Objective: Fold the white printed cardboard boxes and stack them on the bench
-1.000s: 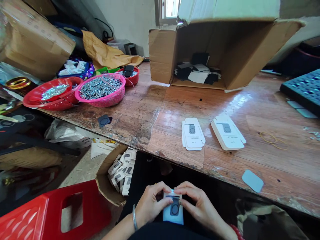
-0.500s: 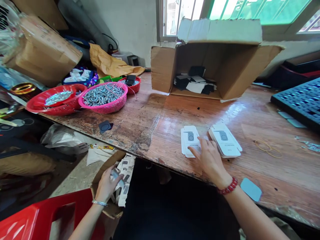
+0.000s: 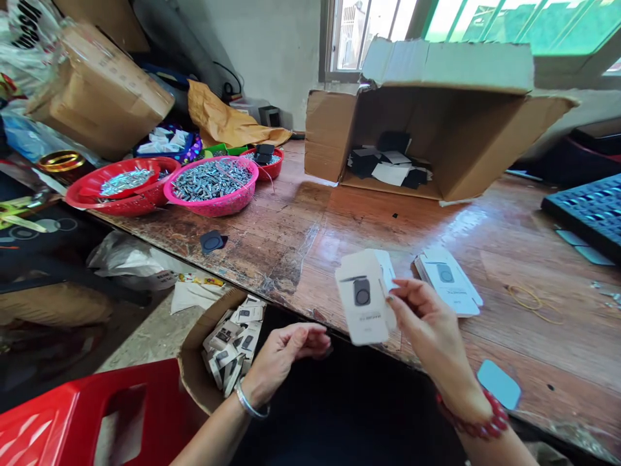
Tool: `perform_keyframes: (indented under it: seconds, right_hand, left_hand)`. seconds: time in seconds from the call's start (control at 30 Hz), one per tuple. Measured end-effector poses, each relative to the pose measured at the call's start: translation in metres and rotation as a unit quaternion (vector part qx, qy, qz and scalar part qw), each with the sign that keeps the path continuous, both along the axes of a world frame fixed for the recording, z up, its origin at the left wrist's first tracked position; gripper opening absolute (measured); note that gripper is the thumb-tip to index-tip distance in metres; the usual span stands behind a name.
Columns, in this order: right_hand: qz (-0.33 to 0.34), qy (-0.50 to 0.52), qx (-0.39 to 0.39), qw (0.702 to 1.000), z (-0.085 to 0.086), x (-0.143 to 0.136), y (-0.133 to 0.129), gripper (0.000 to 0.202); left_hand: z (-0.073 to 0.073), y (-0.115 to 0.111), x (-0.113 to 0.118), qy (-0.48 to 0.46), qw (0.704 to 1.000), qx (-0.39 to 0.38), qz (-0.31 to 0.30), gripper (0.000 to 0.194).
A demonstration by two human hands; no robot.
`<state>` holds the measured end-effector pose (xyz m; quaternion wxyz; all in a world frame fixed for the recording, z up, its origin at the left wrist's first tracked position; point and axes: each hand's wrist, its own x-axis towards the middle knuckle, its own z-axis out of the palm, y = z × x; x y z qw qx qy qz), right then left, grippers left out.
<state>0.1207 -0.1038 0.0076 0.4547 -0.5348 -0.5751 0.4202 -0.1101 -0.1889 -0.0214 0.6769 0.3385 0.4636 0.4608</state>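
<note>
My right hand [image 3: 422, 323] pinches a flat white printed carton [image 3: 361, 298] by its right edge, lifted above the table's front edge. A dark gadget is pictured on its face. Behind it, part of another white carton [image 3: 387, 262] shows, mostly hidden. Just right of my fingers lies a stack of the same flat cartons [image 3: 449, 281]. My left hand [image 3: 291, 353] hovers in front of the table edge, holding nothing, fingers loosely bent and turned toward the carton. Below and left of it, an open cardboard box [image 3: 194, 362] holds many small printed white boxes [image 3: 235, 349].
Pink [image 3: 213, 204] and red [image 3: 116, 206] baskets of small metal parts stand at the left. A big cardboard box [image 3: 323, 139] lies open at the back. A rubber band [image 3: 528, 299], pale blue pad [image 3: 499, 383] and black tray [image 3: 589, 213] are at the right. A red stool [image 3: 160, 395] stands below.
My right hand has lifted a flat carton off the left pile. My left hand has come up and right out of the cardboard box, and the small box it held is gone from it.
</note>
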Motion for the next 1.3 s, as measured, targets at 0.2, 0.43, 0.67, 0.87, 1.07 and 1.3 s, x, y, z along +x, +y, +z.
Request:
perform_keyframes:
  seconds: [0.2,0.43,0.67,0.87,1.07,1.3]
  right_hand:
    - [0.111,0.145,-0.205,0.962,-0.012,-0.029,-0.059,0.037]
    - [0.104,0.143,-0.233,0.956,-0.023,-0.039,-0.068,0.037]
    - [0.101,-0.022,-0.079,0.992,-0.025,-0.035,-0.075,0.018]
    - [0.191,-0.152,0.164,0.956,-0.016,-0.033,-0.070,0.023]
    - [0.286,-0.206,0.008,0.936,-0.017,-0.034,-0.067,0.012]
    - [0.336,-0.188,-0.026,0.922,0.001,-0.020,-0.065,0.025]
  left_hand:
    - [-0.001,-0.007,0.038,-0.177,0.981,-0.074,-0.027,0.055]
    - [-0.005,-0.015,0.031,-0.297,0.947,-0.101,-0.068,0.071]
    - [-0.013,-0.024,0.020,-0.267,0.958,-0.076,-0.075,0.064]
    - [-0.015,-0.031,0.027,-0.130,0.981,-0.087,-0.116,0.076]
    - [-0.018,-0.036,0.041,-0.035,0.986,-0.086,-0.137,0.080]
    - [-0.022,-0.038,0.041,-0.170,0.966,-0.131,-0.145,0.061]
